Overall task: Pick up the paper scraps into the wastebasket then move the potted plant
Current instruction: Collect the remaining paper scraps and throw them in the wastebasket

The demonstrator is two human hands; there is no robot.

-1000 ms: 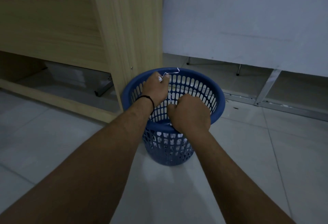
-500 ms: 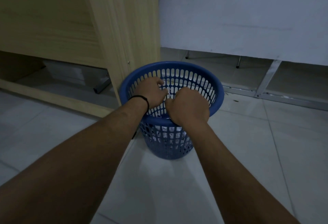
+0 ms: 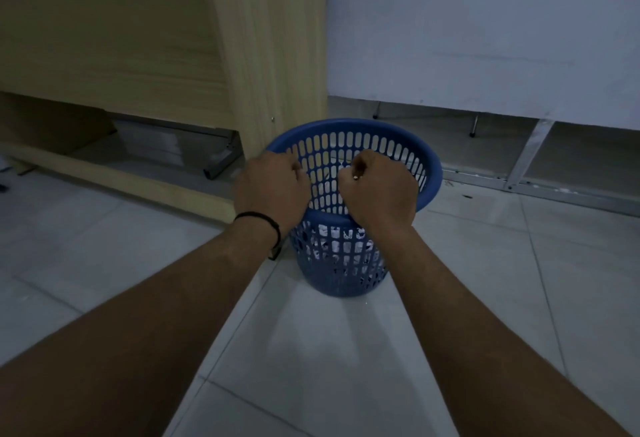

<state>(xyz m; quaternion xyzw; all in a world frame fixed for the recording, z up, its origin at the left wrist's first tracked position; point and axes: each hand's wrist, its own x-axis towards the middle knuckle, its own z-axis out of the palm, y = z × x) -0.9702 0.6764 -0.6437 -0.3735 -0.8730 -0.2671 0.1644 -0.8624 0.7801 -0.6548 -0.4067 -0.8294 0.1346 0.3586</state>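
Both hands over the blue wastebasket (image 3: 353, 263) on the floor beside the wooden desk panel (image 3: 270, 55). Left hand (image 3: 272, 187) has dropped from the far rim to the near-left rim and the thin white strip it held up a second ago is gone from view. Right hand (image 3: 379, 190) clenched, fingers curled; can't tell if either fist holds paper. White paper scraps (image 3: 341, 246) show through the mesh. Looks like the scrap dump is finishing. Potted plant not in view.
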